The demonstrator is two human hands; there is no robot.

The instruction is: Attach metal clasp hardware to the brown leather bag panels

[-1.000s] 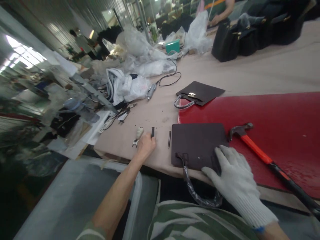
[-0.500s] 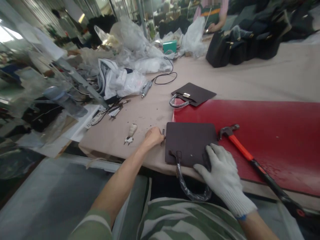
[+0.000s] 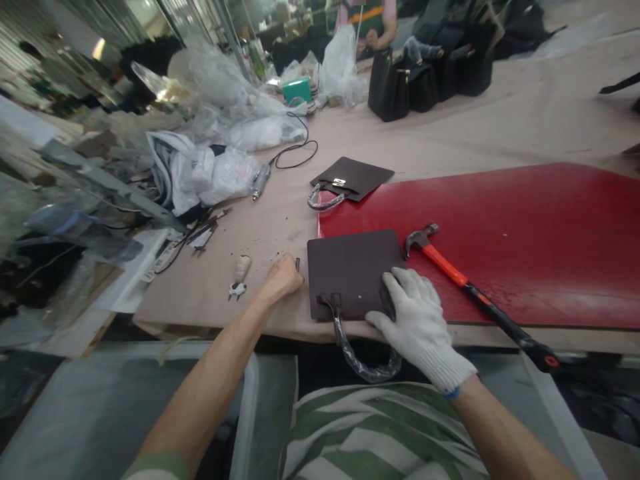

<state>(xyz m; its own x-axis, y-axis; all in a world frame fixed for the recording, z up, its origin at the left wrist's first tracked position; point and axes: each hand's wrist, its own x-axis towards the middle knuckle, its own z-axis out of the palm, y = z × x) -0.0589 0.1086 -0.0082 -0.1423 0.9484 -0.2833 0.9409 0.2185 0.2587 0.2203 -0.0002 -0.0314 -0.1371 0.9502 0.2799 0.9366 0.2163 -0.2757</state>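
A dark brown bag panel (image 3: 350, 267) lies flat at the table's near edge. Its plastic-wrapped handle (image 3: 373, 370) hangs over that edge. My right hand (image 3: 415, 320), in a white knit glove, rests on the panel's lower right part with fingers spread. To the left of the panel, my bare left hand (image 3: 285, 275) is closed at a thin dark metal rod (image 3: 298, 263), whose upper end shows beyond the fingers. A claw hammer (image 3: 457, 272) with a red and black handle lies just right of the panel, on a red sheet (image 3: 500, 213).
Another brown panel (image 3: 365, 177) with a clasp lies farther back. Nippers with a wrapped handle (image 3: 241, 270) and a grey corded tool (image 3: 261, 180) are on the left. Plastic bags (image 3: 220, 93) pile up behind. Black handbags (image 3: 430, 77) and a co-worker's hands (image 3: 374, 40) are at the back.
The whole view has shifted, so things appear farther left. My left hand has closed over the lower part of the metal rod, which showed more fully before. My right hand stays on the panel.
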